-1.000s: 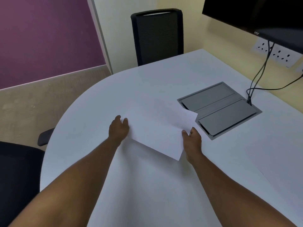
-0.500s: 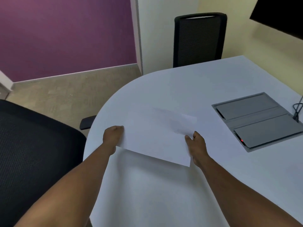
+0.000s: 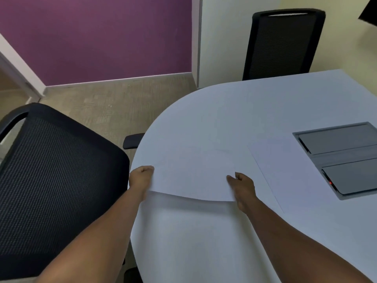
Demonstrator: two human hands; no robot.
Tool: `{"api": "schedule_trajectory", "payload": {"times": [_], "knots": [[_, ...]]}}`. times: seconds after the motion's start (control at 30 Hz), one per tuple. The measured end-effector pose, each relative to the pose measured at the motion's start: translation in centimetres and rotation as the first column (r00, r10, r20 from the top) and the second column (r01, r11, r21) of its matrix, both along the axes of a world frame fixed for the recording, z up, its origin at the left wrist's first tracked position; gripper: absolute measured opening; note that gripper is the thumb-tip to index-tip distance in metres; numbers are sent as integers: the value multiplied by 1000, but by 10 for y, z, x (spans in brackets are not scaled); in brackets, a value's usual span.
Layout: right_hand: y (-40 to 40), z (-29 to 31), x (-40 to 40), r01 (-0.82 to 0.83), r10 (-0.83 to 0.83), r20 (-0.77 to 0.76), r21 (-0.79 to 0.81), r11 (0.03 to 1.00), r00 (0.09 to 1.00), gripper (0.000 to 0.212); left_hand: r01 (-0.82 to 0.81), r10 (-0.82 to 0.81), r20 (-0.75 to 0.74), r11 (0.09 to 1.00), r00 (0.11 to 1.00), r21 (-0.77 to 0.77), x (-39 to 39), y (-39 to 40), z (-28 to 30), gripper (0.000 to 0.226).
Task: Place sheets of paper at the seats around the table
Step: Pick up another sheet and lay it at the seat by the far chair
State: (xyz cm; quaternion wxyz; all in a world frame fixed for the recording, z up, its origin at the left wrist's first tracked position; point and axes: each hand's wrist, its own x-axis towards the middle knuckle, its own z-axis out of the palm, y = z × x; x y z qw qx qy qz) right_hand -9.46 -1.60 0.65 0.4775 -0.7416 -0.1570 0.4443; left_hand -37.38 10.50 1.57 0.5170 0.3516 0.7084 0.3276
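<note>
Sagging between the left hand (image 3: 141, 178) and right hand (image 3: 242, 185), each grip pinched on a side edge, the sheet (image 3: 193, 176) is judged light and limp

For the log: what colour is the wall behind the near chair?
Purple wall, clearest in the head view.

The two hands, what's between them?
In the head view, a white sheet of paper stretches between the left hand and the right hand, each gripping a side edge above the white table.
</note>
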Motion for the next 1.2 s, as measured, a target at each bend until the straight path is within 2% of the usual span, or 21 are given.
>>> {"api": "schedule_trajectory", "payload": {"times": [0.1,0.2,0.4,0.5,0.63,0.87,1.0,1.1,1.2], "knots": [[2,-10,-10,-23,30,121,-56,998,992,33,-12,11,-29,1000,1000,-20,-9,-7,-10,11],[5,-15,-19,-50,68,206,-92,995,976,45,-7,3,-93,999,996,-40,-16,-14,-15,11],[6,-26,-31,-72,153,411,-208,976,899,36,-10,-17,-230,993,973,-117,-29,-23,-30,15],[2,-31,-34,-66,166,472,-221,973,866,16,36,-78,-336,991,938,-128,-31,-30,-38,19],[2,-38,-38,-52,177,501,-253,966,847,28,70,-117,-404,989,907,-131,-33,-34,-41,18],[5,-49,-39,-32,212,571,-308,951,793,32,76,-128,-422,988,897,-138,-33,-35,-44,11],[5,-54,-38,-25,248,592,-358,933,767,28,65,-117,-426,989,897,-135,-33,-35,-48,2],[3,-59,-38,-43,294,618,-387,921,729,13,44,-95,-423,991,901,-129,-33,-35,-50,2],[1,-59,-40,-55,306,626,-387,920,717,35,31,-87,-424,990,901,-137,-31,-37,-48,5]]}}
